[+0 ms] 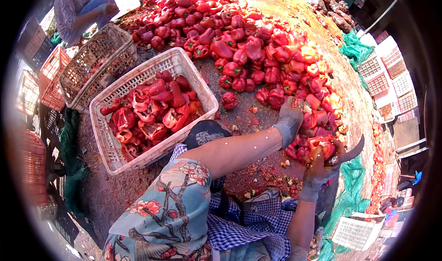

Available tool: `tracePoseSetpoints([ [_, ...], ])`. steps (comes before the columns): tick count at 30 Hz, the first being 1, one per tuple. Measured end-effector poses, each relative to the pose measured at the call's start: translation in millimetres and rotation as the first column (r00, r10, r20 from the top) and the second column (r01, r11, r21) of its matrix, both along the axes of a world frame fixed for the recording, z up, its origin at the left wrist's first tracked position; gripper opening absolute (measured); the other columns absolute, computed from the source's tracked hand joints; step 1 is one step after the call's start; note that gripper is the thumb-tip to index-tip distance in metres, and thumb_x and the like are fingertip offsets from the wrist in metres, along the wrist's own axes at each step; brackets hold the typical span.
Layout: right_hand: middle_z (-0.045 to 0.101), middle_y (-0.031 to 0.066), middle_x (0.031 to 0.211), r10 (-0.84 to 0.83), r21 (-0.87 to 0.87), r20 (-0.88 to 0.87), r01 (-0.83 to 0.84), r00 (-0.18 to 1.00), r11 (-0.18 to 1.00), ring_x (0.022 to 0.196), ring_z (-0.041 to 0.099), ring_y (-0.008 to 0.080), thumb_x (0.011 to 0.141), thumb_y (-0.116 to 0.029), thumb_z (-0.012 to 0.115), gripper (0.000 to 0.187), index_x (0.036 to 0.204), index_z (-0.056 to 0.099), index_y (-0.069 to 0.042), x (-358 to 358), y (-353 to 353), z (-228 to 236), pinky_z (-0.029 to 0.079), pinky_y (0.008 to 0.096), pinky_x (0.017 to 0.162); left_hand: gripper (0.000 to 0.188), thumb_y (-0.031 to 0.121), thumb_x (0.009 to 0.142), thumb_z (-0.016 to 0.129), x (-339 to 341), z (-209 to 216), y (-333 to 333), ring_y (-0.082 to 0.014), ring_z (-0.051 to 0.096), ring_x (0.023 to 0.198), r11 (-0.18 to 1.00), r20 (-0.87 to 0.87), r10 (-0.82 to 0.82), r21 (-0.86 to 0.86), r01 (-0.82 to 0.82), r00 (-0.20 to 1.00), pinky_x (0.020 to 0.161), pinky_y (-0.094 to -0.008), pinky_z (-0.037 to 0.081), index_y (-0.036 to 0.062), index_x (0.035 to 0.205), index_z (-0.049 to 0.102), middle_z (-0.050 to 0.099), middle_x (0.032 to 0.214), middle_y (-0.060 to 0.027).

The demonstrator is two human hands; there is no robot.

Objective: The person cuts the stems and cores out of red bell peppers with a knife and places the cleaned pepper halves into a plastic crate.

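Glossy red bell peppers point(253, 49) lie heaped from the top of the frame down to its right of centre, reaching right up to my grip. My grey-gloved left hand point(291, 118) is against the heap's lower edge; I cannot tell whether its fingers close on a pepper. Right of it and lower, my stained, gloved right hand point(318, 170) holds a curved, dark-bladed knife point(353, 153), with one red pepper point(321, 146) just at its fingers, whether gripped or resting I cannot tell. Left of centre, a white slatted plastic crate point(102, 131) contains opened red pepper pieces point(154, 104).
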State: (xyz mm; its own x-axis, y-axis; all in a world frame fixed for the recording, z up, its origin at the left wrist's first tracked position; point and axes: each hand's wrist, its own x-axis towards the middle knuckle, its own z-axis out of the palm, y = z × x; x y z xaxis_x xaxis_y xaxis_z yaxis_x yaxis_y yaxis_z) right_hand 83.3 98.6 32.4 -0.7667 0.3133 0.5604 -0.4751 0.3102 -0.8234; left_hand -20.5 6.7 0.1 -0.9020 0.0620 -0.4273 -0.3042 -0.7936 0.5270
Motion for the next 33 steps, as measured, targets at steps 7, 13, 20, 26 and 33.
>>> tracePoseSetpoints([
  [7, 0.06, 0.0038, 0.09, 0.55, -0.313, 0.3, -0.464, 0.78, 0.829, 0.066, 0.056, 0.0086, 0.084, -0.016, 0.066, 0.034, 0.114, 0.058, -0.004, -13.0, -39.3, 55.3, 0.045, 0.0215, 0.055, 0.011, 0.023, 0.095, 0.048, 0.7, -7.2, -23.9, -0.0193, 0.063, 0.081, 0.964, -0.218, -0.245, 0.051, 0.262, 0.945, 0.059, -0.0358, 0.055, 0.0166, 0.104, 0.052, 0.06, 0.095, -0.0032],
  [13, 0.066, 0.013, 0.1, 0.086, 0.264, 0.296, -0.168, 0.951, 0.95, 0.085, 0.065, 0.0218, 0.081, -0.016, 0.068, 0.037, 0.113, 0.06, 0.0, -46.9, 12.3, 60.8, 0.052, 0.0313, 0.077, 0.027, 0.03, 0.097, 0.05, 9.3, 17.9, -45.2, -0.0191, 0.063, 0.092, 0.923, -0.443, -0.355, -0.027, 0.383, 0.823, 0.06, -0.0356, 0.06, 0.0101, 0.114, 0.046, 0.056, 0.105, -0.0042],
  [20, 0.059, 0.0169, 0.115, -0.026, 0.783, 0.124, -0.081, 0.992, 0.616, 0.1, 0.061, 0.0337, 0.079, -0.023, 0.067, 0.05, 0.123, 0.053, -0.003, -18.9, 42.3, 3.9, 0.05, 0.0393, 0.085, 0.056, 0.052, 0.09, 0.052, 31.9, 14.0, -33.4, -0.0191, 0.066, 0.07, 0.755, -0.463, -0.654, -0.453, 0.475, 0.598, 0.039, -0.0299, 0.055, 0.0038, 0.118, 0.045, 0.06, 0.101, -0.0086],
  [26, 0.061, 0.0157, 0.114, -0.108, 0.695, 0.272, -0.118, 0.956, 0.709, 0.103, 0.06, 0.0309, 0.078, -0.027, 0.07, 0.053, 0.123, 0.054, -0.004, -2.8, 55.2, -24.9, 0.049, 0.0384, 0.086, 0.052, 0.051, 0.092, 0.053, 36.8, -7.2, -21.5, -0.0089, 0.055, 0.083, 0.695, -0.518, -0.704, -0.642, 0.322, 0.486, 0.066, -0.0229, 0.048, 0.0018, 0.109, 0.05, 0.059, 0.093, -0.0033],
  [33, 0.065, 0.0177, 0.098, 0.134, 0.347, 0.478, -0.327, 0.868, 0.879, 0.087, 0.064, 0.0308, 0.076, -0.034, 0.071, 0.048, 0.11, 0.061, -0.002, 9.0, 85.3, -0.2, 0.05, 0.0387, 0.078, 0.039, 0.04, 0.094, 0.052, 44.9, 16.1, -2.4, -0.013, 0.059, 0.069, 0.589, -0.416, -0.807, -0.621, 0.517, 0.419, 0.049, -0.0269, 0.051, 0.0032, 0.107, 0.053, 0.058, 0.09, -0.0043],
])
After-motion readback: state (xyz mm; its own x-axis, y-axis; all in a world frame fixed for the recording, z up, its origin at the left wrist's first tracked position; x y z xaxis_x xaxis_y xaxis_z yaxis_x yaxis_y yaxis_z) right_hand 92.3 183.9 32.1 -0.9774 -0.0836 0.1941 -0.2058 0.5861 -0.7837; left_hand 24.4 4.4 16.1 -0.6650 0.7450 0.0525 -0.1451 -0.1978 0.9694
